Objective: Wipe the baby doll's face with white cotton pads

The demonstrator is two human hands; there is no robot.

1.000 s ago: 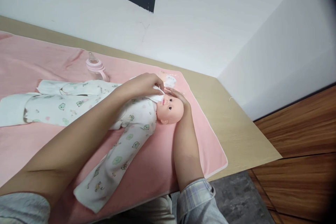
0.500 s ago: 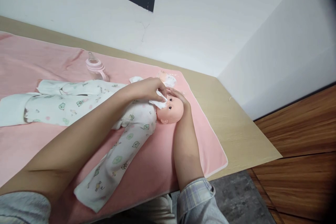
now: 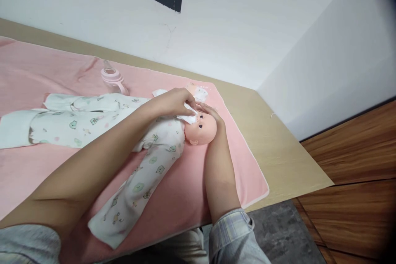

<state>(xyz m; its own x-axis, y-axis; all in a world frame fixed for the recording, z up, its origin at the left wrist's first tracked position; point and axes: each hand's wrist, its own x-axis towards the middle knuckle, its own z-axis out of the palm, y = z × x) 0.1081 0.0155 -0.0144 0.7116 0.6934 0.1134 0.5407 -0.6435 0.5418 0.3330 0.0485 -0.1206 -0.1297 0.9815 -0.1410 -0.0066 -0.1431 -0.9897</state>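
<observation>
A baby doll (image 3: 202,132) lies on its back, its head toward the right, in a white suit (image 3: 80,128) printed with small green and pink figures. My left hand (image 3: 177,102) is closed, pinching a white tissue (image 3: 188,117) against the doll's face around the mouth. The tissue covers the lower face, while both dark eyes show. Around the crown and far side of the head curves my right hand (image 3: 213,113), its fingers stretched out flat along the head. Part of this hand is hidden behind the head.
A pink baby bottle (image 3: 113,79) with a clear teat leans on the pink blanket (image 3: 188,189) beyond the doll. A picture with lettering (image 3: 198,92) shows near the blanket's far corner. The wooden table (image 3: 272,156) meets a white wall (image 3: 222,29) at the back.
My left hand has shifted very slightly up and to the right, with the tissue lifting a little on the doll's face. My right hand stays at the head.
</observation>
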